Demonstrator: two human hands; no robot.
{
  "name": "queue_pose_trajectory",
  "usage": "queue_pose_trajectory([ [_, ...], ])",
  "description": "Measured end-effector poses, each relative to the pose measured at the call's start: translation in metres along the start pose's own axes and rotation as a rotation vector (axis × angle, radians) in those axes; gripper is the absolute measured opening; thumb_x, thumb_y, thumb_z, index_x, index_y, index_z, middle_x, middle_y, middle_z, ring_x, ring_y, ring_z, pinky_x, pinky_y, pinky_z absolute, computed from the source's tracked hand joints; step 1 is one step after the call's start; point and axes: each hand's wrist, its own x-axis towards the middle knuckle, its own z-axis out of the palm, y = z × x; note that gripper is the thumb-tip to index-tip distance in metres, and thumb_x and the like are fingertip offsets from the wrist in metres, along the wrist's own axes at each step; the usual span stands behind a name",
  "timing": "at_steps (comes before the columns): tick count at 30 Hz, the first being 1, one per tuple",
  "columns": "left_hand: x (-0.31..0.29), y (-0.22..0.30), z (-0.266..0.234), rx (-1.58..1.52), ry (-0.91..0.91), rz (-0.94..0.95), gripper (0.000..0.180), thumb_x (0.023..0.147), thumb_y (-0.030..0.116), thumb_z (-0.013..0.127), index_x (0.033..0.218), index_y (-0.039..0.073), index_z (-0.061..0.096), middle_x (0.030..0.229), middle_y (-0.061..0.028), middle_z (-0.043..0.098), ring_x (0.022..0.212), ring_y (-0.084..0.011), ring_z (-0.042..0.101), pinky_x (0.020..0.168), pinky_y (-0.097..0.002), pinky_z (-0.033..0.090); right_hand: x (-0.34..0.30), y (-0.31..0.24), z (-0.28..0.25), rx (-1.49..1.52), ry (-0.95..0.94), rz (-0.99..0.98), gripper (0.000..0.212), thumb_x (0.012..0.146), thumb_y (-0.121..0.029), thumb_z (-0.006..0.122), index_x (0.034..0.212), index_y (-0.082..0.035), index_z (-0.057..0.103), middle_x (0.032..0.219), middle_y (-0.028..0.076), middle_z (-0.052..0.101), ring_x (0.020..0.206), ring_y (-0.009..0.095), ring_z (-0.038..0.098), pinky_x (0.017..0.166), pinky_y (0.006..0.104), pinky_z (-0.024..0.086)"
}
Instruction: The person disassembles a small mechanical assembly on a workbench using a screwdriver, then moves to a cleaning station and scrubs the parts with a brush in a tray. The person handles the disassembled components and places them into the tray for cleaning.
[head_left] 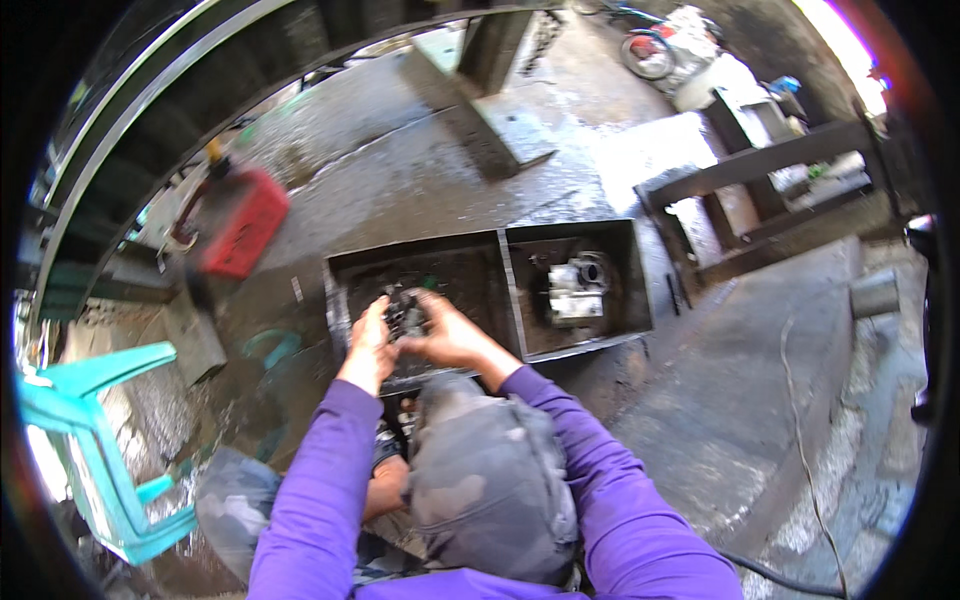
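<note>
My left hand (371, 345) and my right hand (449, 331) meet over the left compartment of a dark metal tray (503, 262). Between them they grip a small, dark, greasy metal part (405, 316); fingers cover much of it, and its exact kind cannot be told. In the tray's right compartment lies a silvery cast-metal housing (577, 291) with a round opening at its upper right. The left compartment's floor looks dark and wet, and my hands hide its near part.
A red jerrycan (243, 222) with a yellow cap stands at the far left. Nearer on the left is a turquoise plastic stool (100, 460). Steel beams (470, 120) lie beyond the tray, and a rusty frame (760, 200) stands at the right. A cable (800, 450) crosses the right side.
</note>
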Motion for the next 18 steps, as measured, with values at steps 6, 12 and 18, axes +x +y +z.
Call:
queue_pose_trajectory([
  [6,-0.06,0.05,0.029,0.165,-0.544,-0.073,0.053,0.1,0.065,0.056,0.121,0.017,0.067,0.106,-0.0016,0.071,0.098,-0.0192,0.067,0.092,-0.04,0.052,-0.006,-0.042,-0.017,0.09,0.195,-0.066,0.053,0.097,-0.023,0.072,0.142,0.0,0.056,0.142,0.027,0.059,0.134,0.038,0.058,0.11,0.0434,0.048],
  [12,-0.046,0.046,0.006,0.358,-0.083,0.059,0.056,0.101,0.058,0.055,0.139,0.018,0.059,0.134,-0.0065,0.063,0.113,-0.0283,0.064,0.101,-0.0484,0.05,-0.007,-0.009,-0.018,-0.384,0.379,0.161,0.041,0.1,-0.016,0.06,0.138,0.001,0.057,0.127,0.029,0.062,0.116,0.051,0.062,0.1,0.049,0.053],
  [18,-0.029,0.004,-0.04,0.65,0.062,0.002,0.054,0.095,0.046,0.07,0.136,0.012,0.062,0.132,-0.0092,0.065,0.108,-0.0242,0.064,0.086,-0.0411,0.051,-0.048,0.024,-0.081,-0.228,0.455,0.187,0.042,0.099,-0.023,0.067,0.136,-0.004,0.061,0.122,0.022,0.071,0.117,0.035,0.068,0.099,0.044,0.053],
])
